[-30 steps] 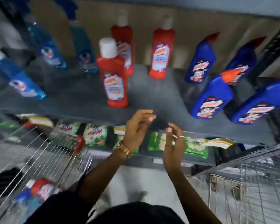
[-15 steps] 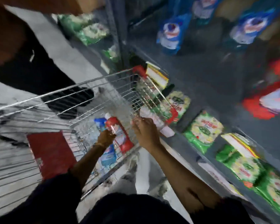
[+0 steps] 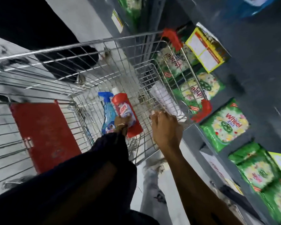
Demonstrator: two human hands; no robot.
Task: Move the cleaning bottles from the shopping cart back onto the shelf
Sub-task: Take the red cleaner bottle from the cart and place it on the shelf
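Down in the shopping cart [image 3: 91,46], head view, the only one on record. Compared with a second ago the gaze has swung from the shelf face, where both hands hovered empty below the red and blue bottles, to the wire basket at the person's side. Half a second ago the hands were already at the cart; now they have settled.

Left hand [image 3: 121,123]: reached deep into the basket, fingers on the lower body of the red bottle [image 3: 126,113], which lies on the cart floor with its white cap toward 12 o'clock. The sleeve covers much of the hand, so the grip looks closed around the bottle but I cannot confirm it is fully clenched.

Blue spray bottle [image 3: 107,111]: lying touching the red one, at its 9 o'clock, trigger head toward 12. Not held.

Right hand [image 3: 166,129]: at 3 o'clock of the red bottle, curled over the cart's near rim, steadying it.

Green packets [image 3: 224,124] sit on the lower shelf at 3 o'clock of the cart.

Meaning for the task: a new pick cycle has begun. Judged remaining: two bottles in the cart, red first, then blue.
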